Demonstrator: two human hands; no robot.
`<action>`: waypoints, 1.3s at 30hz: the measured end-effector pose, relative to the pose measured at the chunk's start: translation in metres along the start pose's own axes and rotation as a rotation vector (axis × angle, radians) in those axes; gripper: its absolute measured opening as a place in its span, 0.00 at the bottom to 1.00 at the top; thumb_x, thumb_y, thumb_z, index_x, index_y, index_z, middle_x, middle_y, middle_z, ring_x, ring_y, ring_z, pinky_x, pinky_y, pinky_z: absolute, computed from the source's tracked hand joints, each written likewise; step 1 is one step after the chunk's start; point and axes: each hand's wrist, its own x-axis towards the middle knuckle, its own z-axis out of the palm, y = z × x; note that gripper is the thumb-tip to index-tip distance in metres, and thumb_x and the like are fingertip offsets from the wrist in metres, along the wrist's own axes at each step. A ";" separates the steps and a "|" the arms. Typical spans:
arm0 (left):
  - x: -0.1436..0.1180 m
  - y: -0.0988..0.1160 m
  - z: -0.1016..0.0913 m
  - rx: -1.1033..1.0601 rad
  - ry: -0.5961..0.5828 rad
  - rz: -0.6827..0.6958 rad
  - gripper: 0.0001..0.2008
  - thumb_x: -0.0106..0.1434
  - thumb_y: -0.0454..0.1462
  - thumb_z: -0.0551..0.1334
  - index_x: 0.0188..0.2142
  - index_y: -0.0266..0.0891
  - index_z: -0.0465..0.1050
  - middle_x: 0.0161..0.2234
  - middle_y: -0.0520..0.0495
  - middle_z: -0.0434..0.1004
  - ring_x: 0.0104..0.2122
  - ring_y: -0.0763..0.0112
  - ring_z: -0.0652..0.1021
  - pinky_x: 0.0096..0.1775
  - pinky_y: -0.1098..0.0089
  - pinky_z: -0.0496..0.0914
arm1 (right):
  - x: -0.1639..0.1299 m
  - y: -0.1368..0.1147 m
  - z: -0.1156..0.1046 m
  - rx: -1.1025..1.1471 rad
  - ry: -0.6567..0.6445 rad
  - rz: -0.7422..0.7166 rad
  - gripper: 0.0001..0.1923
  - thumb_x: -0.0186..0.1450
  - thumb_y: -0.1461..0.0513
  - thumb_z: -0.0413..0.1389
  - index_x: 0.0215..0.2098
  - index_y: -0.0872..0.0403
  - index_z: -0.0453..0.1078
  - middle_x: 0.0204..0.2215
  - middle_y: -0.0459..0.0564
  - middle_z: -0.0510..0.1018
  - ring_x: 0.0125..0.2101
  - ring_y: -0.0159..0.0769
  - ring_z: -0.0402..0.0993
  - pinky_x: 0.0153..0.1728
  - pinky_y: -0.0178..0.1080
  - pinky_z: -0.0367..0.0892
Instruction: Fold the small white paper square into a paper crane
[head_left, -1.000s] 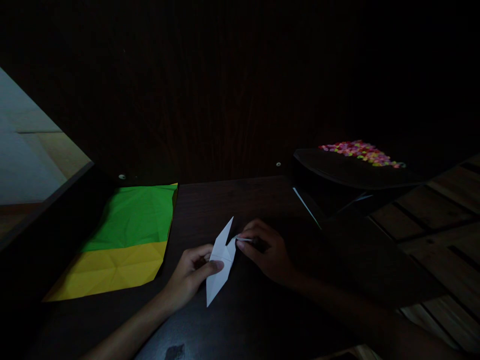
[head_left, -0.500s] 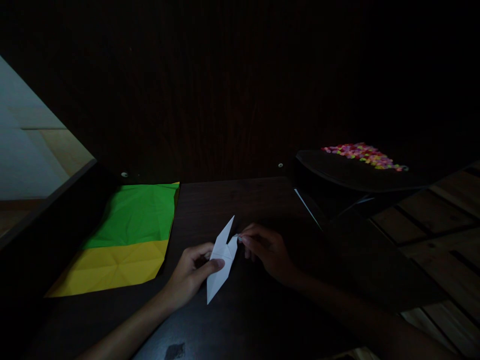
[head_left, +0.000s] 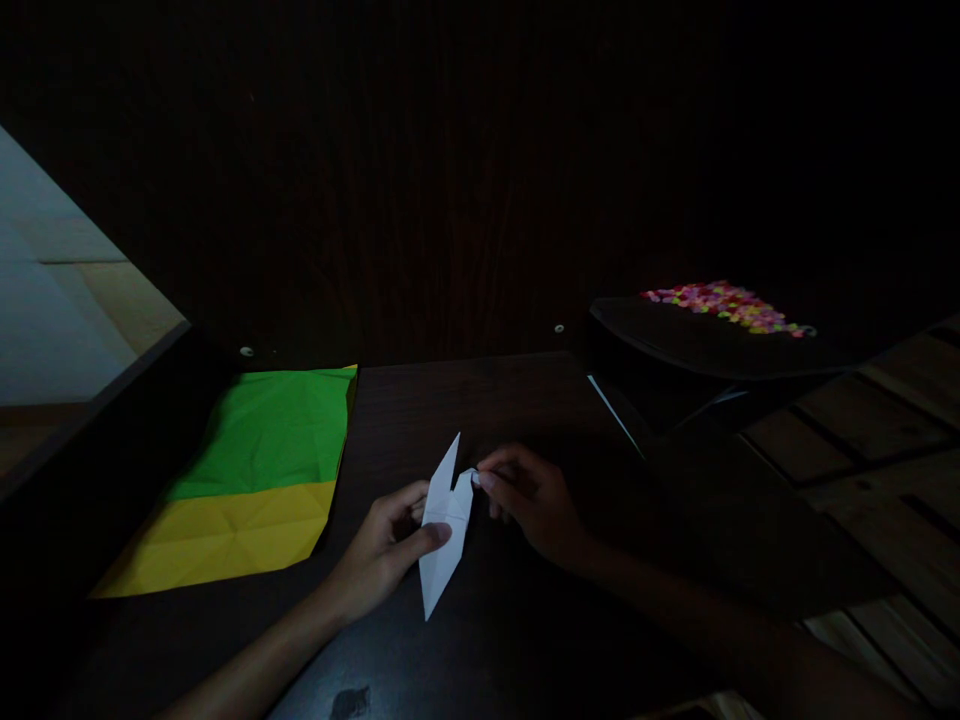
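On the dark table (head_left: 525, 400), right of a green and yellow sheet (head_left: 255, 480) lying flat, the left hand (head_left: 382, 550) pinches the waist of a folded white paper piece (head_left: 444, 520), thumb on top. The right hand (head_left: 532, 500) nips a small flap at its right edge between fingertips (other fingers curled). The piece looks featherlight, thin and easily creased, so it is probably best held at its layered middle, not the points.

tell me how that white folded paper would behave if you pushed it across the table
The white folded paper looks thin and light, so it would probably slide easily. Its long points look floppy and likely to bend or crease. Flat-sided, it should not roll.
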 end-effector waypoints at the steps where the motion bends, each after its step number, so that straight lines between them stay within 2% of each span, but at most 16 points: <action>1: 0.000 0.000 0.001 -0.019 -0.018 0.001 0.12 0.58 0.40 0.66 0.40 0.36 0.75 0.32 0.50 0.76 0.32 0.66 0.74 0.34 0.70 0.67 | 0.000 0.000 0.001 0.004 0.002 0.000 0.06 0.63 0.59 0.59 0.36 0.53 0.70 0.22 0.41 0.72 0.19 0.26 0.68 0.19 0.30 0.62; 4: 0.000 -0.002 0.002 -0.013 -0.038 0.005 0.12 0.59 0.40 0.65 0.41 0.36 0.75 0.32 0.49 0.76 0.33 0.66 0.74 0.34 0.70 0.67 | -0.002 0.000 0.003 -0.007 -0.015 -0.005 0.05 0.63 0.60 0.59 0.36 0.53 0.70 0.22 0.40 0.71 0.19 0.26 0.68 0.19 0.30 0.63; 10: 0.004 -0.006 0.003 0.087 0.061 0.024 0.12 0.62 0.44 0.63 0.36 0.35 0.75 0.27 0.51 0.72 0.28 0.71 0.70 0.30 0.73 0.64 | -0.004 -0.002 0.006 -0.064 -0.056 -0.028 0.04 0.63 0.61 0.59 0.34 0.54 0.70 0.21 0.41 0.71 0.19 0.26 0.68 0.21 0.30 0.63; 18: 0.003 -0.003 0.004 0.064 0.036 0.051 0.12 0.64 0.44 0.62 0.37 0.36 0.77 0.26 0.53 0.71 0.26 0.74 0.69 0.27 0.75 0.62 | -0.006 -0.001 0.006 -0.122 -0.128 -0.059 0.03 0.64 0.61 0.59 0.34 0.54 0.71 0.24 0.43 0.73 0.22 0.28 0.69 0.24 0.32 0.65; 24: 0.002 0.000 0.005 0.083 0.068 0.039 0.13 0.63 0.44 0.63 0.32 0.35 0.75 0.24 0.53 0.69 0.24 0.74 0.69 0.26 0.76 0.62 | -0.005 0.000 0.006 -0.069 -0.186 0.004 0.07 0.63 0.59 0.59 0.38 0.54 0.70 0.28 0.45 0.74 0.25 0.29 0.71 0.24 0.31 0.66; 29: 0.002 -0.001 0.003 0.064 0.074 0.025 0.13 0.63 0.45 0.63 0.33 0.36 0.75 0.23 0.53 0.70 0.23 0.75 0.70 0.25 0.76 0.63 | -0.003 0.001 0.005 -0.064 -0.251 0.097 0.07 0.63 0.59 0.57 0.31 0.55 0.69 0.24 0.43 0.72 0.21 0.26 0.67 0.21 0.30 0.63; 33: 0.002 -0.001 0.003 0.064 0.091 0.035 0.13 0.64 0.45 0.62 0.31 0.36 0.74 0.24 0.52 0.71 0.24 0.74 0.71 0.26 0.76 0.64 | -0.003 -0.001 0.004 -0.111 -0.315 0.088 0.10 0.65 0.58 0.56 0.28 0.56 0.69 0.21 0.42 0.70 0.20 0.26 0.66 0.22 0.30 0.60; 39: 0.002 0.000 0.005 0.096 0.082 0.064 0.12 0.65 0.43 0.61 0.32 0.36 0.75 0.24 0.52 0.72 0.24 0.74 0.71 0.26 0.76 0.64 | -0.004 -0.004 0.003 -0.094 -0.335 0.082 0.13 0.65 0.56 0.55 0.28 0.56 0.69 0.22 0.43 0.71 0.19 0.26 0.66 0.22 0.31 0.61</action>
